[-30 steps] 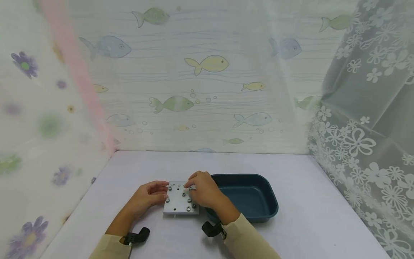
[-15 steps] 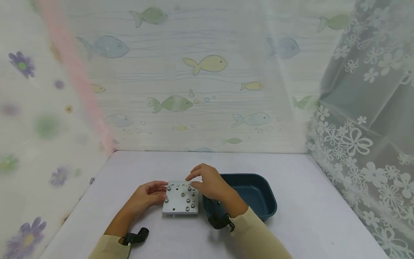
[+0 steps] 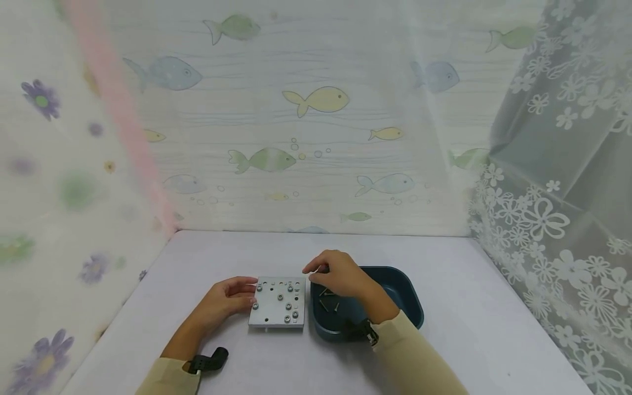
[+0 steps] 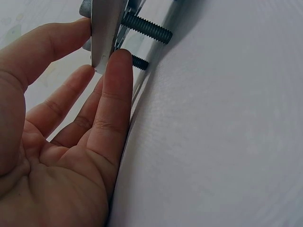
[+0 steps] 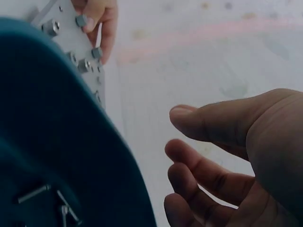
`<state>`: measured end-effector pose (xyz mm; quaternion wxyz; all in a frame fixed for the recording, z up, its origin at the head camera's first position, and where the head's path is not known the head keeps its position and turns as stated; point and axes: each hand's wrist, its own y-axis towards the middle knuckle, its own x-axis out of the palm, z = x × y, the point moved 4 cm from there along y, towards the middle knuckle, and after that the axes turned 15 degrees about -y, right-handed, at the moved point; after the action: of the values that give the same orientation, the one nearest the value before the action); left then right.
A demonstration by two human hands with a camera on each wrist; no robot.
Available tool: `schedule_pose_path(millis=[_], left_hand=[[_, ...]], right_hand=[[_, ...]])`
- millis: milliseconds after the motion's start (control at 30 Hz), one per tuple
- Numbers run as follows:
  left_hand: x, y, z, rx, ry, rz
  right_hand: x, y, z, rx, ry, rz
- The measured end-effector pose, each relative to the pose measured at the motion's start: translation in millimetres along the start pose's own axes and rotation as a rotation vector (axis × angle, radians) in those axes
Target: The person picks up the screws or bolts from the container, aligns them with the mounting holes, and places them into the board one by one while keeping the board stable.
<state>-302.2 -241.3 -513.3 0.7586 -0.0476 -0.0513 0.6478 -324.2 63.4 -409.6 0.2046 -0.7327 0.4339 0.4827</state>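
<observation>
Leftmost, our left hand (image 3: 224,302) reaches forward, thumb and fingers lightly pinching the left edge of a silver metal plate (image 3: 269,306) studded with bolts (image 3: 280,297), just left of a dark blue tray (image 3: 402,288). Rightward, our right hand (image 3: 343,274) hovers over the tray's far left corner, fingers loosely bent, thumb apart, holding nothing, above loose screws (image 3: 323,305).

Fingers (image 4: 112,101) against metal plate (image 4: 103,30)

Plate (image 3: 271,307) left of tray (image 3: 329,332), screws (image 5: 34,194) inside
</observation>
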Motion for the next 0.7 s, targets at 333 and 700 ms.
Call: schedule_pose_path(millis=[333, 700], left_hand=[[1.1, -1.6, 2.4, 0.015, -0.004, -0.014], [1.0, -2.1, 2.1, 0.018, -0.012, -0.015]], right_hand=[[-4.5, -1.3, 25.6, -0.061, 0.047, -0.132], [4.1, -1.1, 46.2, -0.057, 0.020, -0.265]])
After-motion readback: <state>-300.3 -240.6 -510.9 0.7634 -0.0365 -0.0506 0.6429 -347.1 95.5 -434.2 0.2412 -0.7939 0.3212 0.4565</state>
